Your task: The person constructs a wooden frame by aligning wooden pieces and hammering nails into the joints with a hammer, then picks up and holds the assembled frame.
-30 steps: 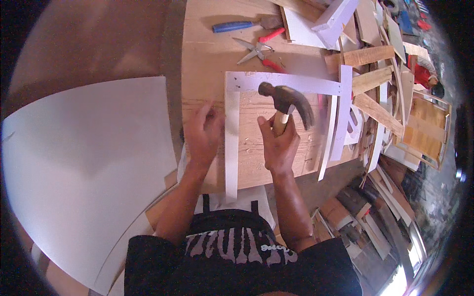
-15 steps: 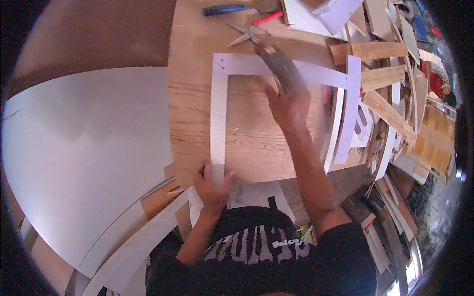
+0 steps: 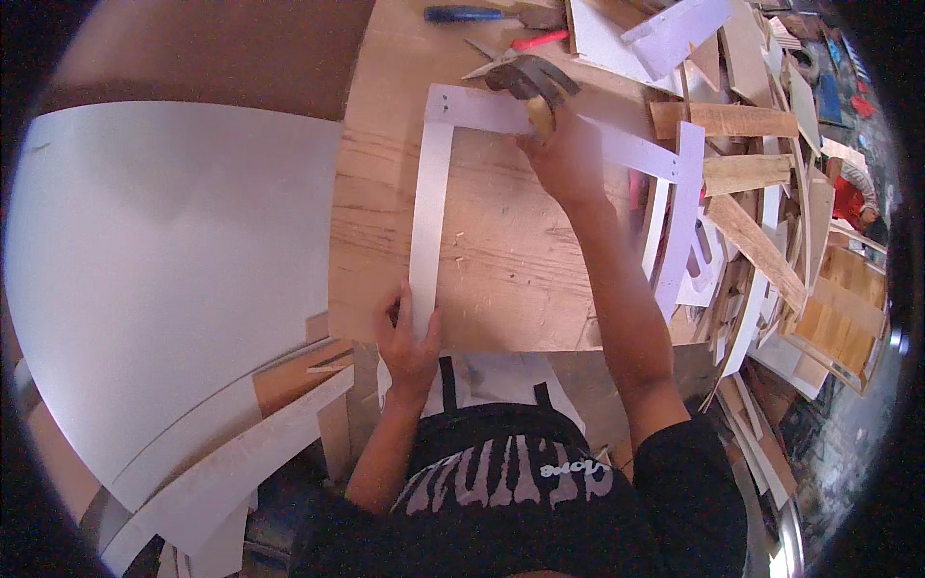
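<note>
My right hand (image 3: pixel 567 159) is closed round the handle of a claw hammer (image 3: pixel 532 81). The dark hammer head is over the far crosspiece of a white wooden frame (image 3: pixel 469 108), near its middle; whether it touches the wood I cannot tell. Down at the near end of the frame's left strip (image 3: pixel 431 212), my left hand (image 3: pixel 409 339) grips the wood, thumb on one side and fingers on the other. Small dark nail marks show at the frame's far left corner and at its right joint. A long strip (image 3: pixel 680 193) crosses the crosspiece's right end.
The frame lies on a wooden worktop (image 3: pixel 511 250) with wood crumbs. Beyond it lie a blue-handled chisel (image 3: pixel 464 14) and red-handled pliers (image 3: pixel 540 40), partly hidden. Wood offcuts (image 3: pixel 737 120) pile up at right. A large white panel (image 3: pixel 183 289) stands left. Another person (image 3: pixel 853 193) is far right.
My right hand and the hammer have shifted away from me, and the hammer head has turned into clearer view. My left hand keeps its grip on the strip. The whole view has tilted slightly.
</note>
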{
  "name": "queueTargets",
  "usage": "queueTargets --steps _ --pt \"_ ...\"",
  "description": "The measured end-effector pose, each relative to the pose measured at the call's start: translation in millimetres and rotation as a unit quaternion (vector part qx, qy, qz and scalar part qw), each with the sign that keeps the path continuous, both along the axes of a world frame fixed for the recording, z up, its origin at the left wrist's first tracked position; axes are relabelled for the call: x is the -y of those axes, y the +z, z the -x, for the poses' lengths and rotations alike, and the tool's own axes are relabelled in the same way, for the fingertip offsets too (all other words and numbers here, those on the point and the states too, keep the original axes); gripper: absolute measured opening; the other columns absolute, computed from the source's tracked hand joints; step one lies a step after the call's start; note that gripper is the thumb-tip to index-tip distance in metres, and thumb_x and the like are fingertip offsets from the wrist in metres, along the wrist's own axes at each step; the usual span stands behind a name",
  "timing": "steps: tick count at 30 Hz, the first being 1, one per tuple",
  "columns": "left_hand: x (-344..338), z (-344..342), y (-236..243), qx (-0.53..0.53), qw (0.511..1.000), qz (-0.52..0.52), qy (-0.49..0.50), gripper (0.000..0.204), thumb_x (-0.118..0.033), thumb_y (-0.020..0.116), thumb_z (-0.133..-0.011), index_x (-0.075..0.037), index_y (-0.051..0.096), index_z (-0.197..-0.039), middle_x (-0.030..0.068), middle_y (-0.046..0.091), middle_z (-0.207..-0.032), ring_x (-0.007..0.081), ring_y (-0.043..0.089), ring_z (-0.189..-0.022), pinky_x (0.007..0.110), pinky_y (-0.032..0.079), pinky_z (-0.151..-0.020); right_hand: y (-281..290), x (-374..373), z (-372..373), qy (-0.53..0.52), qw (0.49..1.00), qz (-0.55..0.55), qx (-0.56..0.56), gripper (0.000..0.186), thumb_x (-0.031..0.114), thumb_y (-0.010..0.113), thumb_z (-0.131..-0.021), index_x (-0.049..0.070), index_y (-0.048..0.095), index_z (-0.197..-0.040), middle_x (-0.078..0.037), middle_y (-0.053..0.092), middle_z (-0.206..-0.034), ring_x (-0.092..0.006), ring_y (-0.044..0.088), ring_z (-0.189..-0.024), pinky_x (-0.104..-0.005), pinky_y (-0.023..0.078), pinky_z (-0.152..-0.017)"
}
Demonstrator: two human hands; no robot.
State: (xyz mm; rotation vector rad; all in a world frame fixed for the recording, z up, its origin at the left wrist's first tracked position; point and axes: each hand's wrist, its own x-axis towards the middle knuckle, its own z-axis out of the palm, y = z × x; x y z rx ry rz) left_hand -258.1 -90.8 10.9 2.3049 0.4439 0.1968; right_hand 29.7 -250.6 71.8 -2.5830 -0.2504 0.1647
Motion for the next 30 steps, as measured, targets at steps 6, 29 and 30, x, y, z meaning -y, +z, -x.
queueTargets --steps 6,29,30 --pt "-1.8 -1.4 1.8 0.011 1.000 -0.008 -0.011 0.066 -0.010 0.081 -0.077 0.003 0.057 -0.137 0.0201 0.055 -0.121 0.0344 0.057 -0.106 0.042 0.049 -0.089 -11.2 6.7 1.8 0.009 0.998 -0.026 0.055 0.049 0.023 0.084 -0.076 -0.003 0.062 -0.112 -0.024 0.070 -0.097 -0.0422 0.068 -0.091 -0.0478 0.053 -0.080" --pt "-52.0 32.4 13.6 -0.039 0.986 0.083 -0.142 0.065 -0.023 0.077 -0.085 0.004 0.049 -0.137 0.0259 0.051 -0.134 0.0407 0.050 -0.125 0.047 0.041 -0.106 19.4 32.1 293.1 -0.300 0.948 -0.100 -0.019 0.030 0.013 0.072 -0.086 -0.002 0.062 -0.110 -0.026 0.067 -0.098 -0.0439 0.066 -0.091 -0.0481 0.052 -0.077" --pt "-52.2 42.3 13.8 -0.032 0.986 0.078 -0.147 0.065 -0.023 0.077 -0.085 0.004 0.049 -0.137 0.0259 0.051 -0.134 0.0407 0.050 -0.125 0.047 0.041 -0.106 12.4 33.8 305.9 -0.304 0.947 -0.106 -0.012 0.030 0.013 0.072 -0.086 -0.002 0.062 -0.110 -0.026 0.067 -0.098 -0.0439 0.066 -0.091 -0.0481 0.052 -0.077"
